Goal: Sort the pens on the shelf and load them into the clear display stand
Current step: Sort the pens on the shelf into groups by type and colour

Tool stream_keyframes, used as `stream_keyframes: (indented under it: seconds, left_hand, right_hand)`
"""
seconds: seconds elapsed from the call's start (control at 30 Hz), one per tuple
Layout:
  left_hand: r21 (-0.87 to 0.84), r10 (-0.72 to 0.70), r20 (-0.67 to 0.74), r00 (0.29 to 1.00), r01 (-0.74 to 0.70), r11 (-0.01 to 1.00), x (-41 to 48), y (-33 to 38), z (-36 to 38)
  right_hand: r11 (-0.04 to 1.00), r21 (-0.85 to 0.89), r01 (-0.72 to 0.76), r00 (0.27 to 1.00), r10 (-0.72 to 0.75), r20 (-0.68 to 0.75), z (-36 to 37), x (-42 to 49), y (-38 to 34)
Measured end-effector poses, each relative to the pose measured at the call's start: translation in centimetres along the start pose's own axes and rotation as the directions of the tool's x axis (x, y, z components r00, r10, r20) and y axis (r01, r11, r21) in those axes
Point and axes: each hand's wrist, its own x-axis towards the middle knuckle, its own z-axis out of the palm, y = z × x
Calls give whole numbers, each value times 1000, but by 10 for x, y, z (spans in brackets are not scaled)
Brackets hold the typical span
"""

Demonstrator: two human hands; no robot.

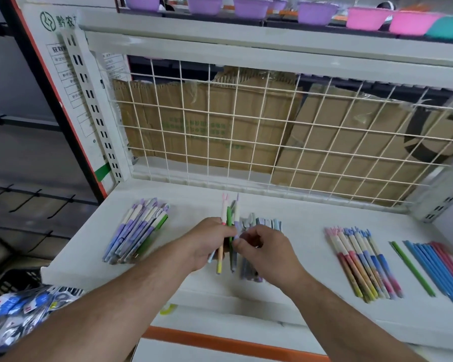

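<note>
- Left hand [208,242], nearest, has its fingers clamped on a few upright pens [229,226].
- Right hand [266,250] pinches them too, hiding a grey pile [268,224] on the shelf [298,231].
- No clear stand visible.

**My Two Bare Arms**

All I can see of myself is my two forearms and hands. My left hand [208,242] and right hand [266,253] are both uncovered: I see no gloves on them. My forearms are bare from the wrist down to the bottom edge of the view, so no sleeve shows on either one. Fine hair runs along both forearms, thicker toward the elbows. My nails look short and plain. The knuckles and finger joints show as soft creases. Near my right fingers there is a small dark glint; I cannot tell what it is.
</note>
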Motion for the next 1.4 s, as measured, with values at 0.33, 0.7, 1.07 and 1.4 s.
stream_keyframes:
  seconds: [0.33,0.7,1.07,1.4]
  left_hand:
    - [-106,30,183,983,-10,994,5,3,92]
    - [-11,-21,185,983,23,1000,12,3,160]
    - [-7,-32,134,990,33,999,14,2,182]
    - [-85,-13,141,990,26,996,12,3,187]
  right_hand:
    - [992,-24,-120,990,118,-82,-72,-30,35]
    - [972,95,-215,973,221,-63,-132,-54,65]
    - [978,23,-208,976,209,-56,-154,-52,89]
    - [990,-50,-130,991,129,-34,-151,-45,86]
